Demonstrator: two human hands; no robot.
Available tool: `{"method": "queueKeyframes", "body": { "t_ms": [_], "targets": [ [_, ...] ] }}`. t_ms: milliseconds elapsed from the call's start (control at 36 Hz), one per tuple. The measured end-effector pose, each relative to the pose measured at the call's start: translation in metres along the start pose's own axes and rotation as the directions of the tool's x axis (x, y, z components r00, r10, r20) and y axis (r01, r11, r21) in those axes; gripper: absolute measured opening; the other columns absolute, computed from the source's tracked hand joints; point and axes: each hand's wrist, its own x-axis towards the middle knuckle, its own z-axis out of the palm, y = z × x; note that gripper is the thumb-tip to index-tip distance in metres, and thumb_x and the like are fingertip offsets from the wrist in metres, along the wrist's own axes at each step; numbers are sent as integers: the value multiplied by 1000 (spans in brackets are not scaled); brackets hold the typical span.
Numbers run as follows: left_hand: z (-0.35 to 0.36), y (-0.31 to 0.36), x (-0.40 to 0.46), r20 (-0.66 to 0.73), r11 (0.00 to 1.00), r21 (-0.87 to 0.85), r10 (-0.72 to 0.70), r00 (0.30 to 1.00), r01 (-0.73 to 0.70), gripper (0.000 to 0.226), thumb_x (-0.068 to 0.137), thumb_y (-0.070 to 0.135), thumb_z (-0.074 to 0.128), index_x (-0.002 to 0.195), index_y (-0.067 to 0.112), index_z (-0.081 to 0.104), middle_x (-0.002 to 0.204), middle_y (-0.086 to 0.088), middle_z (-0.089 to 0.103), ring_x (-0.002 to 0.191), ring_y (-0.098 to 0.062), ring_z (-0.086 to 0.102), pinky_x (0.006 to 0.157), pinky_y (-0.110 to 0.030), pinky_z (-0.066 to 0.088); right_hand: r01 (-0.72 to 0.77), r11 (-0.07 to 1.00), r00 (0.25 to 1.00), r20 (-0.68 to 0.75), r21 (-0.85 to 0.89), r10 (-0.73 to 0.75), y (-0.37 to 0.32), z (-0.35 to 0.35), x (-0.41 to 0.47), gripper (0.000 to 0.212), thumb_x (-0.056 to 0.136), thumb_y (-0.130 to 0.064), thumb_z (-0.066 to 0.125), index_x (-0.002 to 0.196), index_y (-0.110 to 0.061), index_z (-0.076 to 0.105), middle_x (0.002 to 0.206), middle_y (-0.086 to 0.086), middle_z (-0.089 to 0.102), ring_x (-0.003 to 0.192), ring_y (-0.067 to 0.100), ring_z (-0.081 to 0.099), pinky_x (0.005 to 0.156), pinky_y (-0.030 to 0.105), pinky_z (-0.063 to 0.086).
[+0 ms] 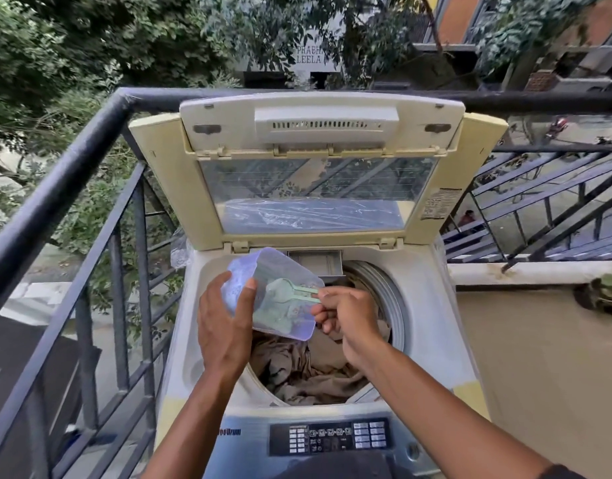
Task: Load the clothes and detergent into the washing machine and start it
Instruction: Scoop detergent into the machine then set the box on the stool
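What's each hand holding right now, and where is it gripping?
The left hand grips the clear plastic container by its side wall. The right hand pinches the handle end of the green scoop inside it.

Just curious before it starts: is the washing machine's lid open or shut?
Open. The lid stands raised at the back, and clothes show in the drum below.

Dark metal balcony railing (90, 140) runs from nine to twelve o'clock; trees (73, 39) beyond; potted plant (608, 292) at three o'clock.
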Motion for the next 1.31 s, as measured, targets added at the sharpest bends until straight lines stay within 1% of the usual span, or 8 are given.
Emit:
{"method": "queueKeyframes", "body": {
  "t_ms": [83, 222, 472, 750, 917, 1083, 1222, 1306],
  "targets": [
    [2, -5, 2, 20, 997, -45, -60, 998, 61, 82, 82, 86, 42, 142, 32, 52, 144, 11, 55, 135, -14, 50, 111, -39, 40, -11, 1000, 1000, -7, 8, 11, 0, -5, 5, 14, 93, 7, 58, 91, 2, 71, 64, 18, 68, 47, 18, 54, 40, 24, 39],
    [8, -15, 6, 52, 987, -54, -150, 987, 152, 81, 79, 92, 42, 138, 38, 53, 138, 9, 60, 130, -18, 55, 112, -52, 44, -16, 1000, 1000, -12, -12, 16, 2, -7, 10, 13, 93, 7, 59, 93, 4, 71, 65, 18, 69, 48, 18, 54, 40, 24, 40],
    [14, -19, 8, 77, 980, -75, -180, 981, 186, 82, 80, 89, 45, 142, 35, 52, 141, 9, 59, 133, -17, 53, 114, -52, 43, 4, 994, 999, -53, -108, -10, 3, -8, 19, 14, 93, 4, 61, 92, -1, 74, 69, 17, 71, 49, 16, 53, 42, 24, 39],
    [17, -22, 13, 80, 973, -80, -211, 974, 217, 85, 78, 90, 44, 142, 34, 51, 143, 8, 58, 135, -17, 52, 115, -51, 42, 78, 970, 994, -57, -228, -94, 10, -6, 28, 12, 94, -5, 67, 88, -8, 77, 68, 16, 73, 47, 14, 54, 43, 25, 41],
    [19, -23, 12, 96, 963, -117, -232, 968, 242, 86, 76, 90, 47, 142, 35, 52, 143, 10, 57, 133, -14, 53, 114, -46, 42, 30, 982, 997, -64, -186, -42, 10, -8, 27, 14, 92, 0, 63, 90, -4, 76, 65, 14, 70, 45, 13, 50, 44, 24, 38],
    [21, -24, 13, 85, 962, -99, -246, 965, 254, 85, 76, 90, 46, 142, 36, 51, 141, 8, 58, 130, -16, 54, 112, -47, 44, -20, 997, 998, -63, -73, 15, 4, -9, 25, 14, 90, 7, 60, 92, 3, 74, 64, 17, 68, 47, 17, 49, 42, 23, 35],
    [22, -26, 15, 61, 955, -94, -276, 959, 281, 79, 77, 87, 48, 139, 37, 52, 138, 9, 58, 126, -15, 54, 107, -42, 44, 15, 1000, 997, -73, 18, -13, -9, -14, 26, 12, 91, 8, 61, 93, 5, 72, 63, 16, 66, 48, 18, 51, 40, 24, 36],
    [24, -27, 15, 53, 952, -59, -299, 953, 301, 84, 76, 89, 48, 140, 34, 51, 139, 5, 57, 127, -19, 54, 109, -46, 46, 54, 998, 992, -116, 41, -48, -17, -19, 34, 16, 91, 10, 58, 93, 2, 72, 63, 16, 67, 48, 16, 52, 40, 24, 37]
  ]
}}
